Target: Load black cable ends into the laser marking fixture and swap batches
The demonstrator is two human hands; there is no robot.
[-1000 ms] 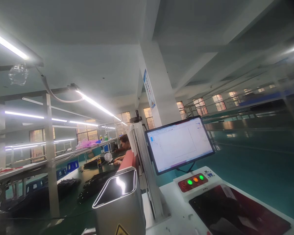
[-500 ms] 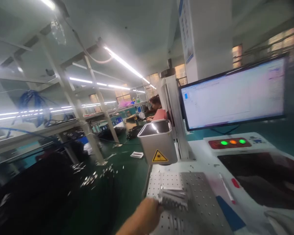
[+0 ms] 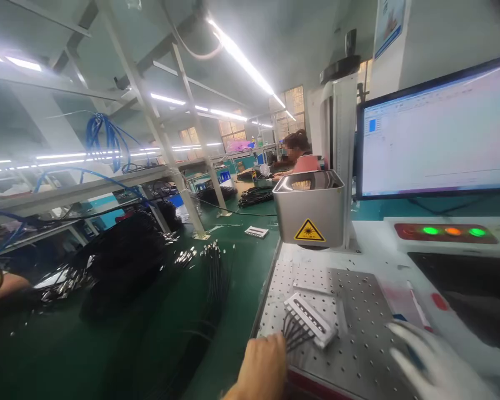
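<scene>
My bare left hand (image 3: pixel 263 366) is closed round several black cables (image 3: pixel 294 333) at the left edge of the perforated metal plate (image 3: pixel 360 311). The far ends of these cables run into a white slotted holder (image 3: pixel 310 319), which is tilted over the plate with small metal ends showing in its slot. My right hand (image 3: pixel 427 355), in a white glove, is at the plate's right side, with thumb and fingers apart and nothing visible between them. Behind the holder, a metal L-shaped stop (image 3: pixel 316 288) lies on the plate.
A metal laser head (image 3: pixel 310 208) with a warning sign overhangs the plate. Lit buttons (image 3: pixel 453 231) and a monitor (image 3: pixel 437 133) are at right. On the green table lie black cable bundles (image 3: pixel 123 261) and another white holder (image 3: pixel 256 231). Another person's arm (image 3: pixel 2 289) shows at left.
The view has swung left and steadied. My left hand has drawn the holder and cables toward the plate's near left part, and the holder has turned. My gloved right hand has come further into view.
</scene>
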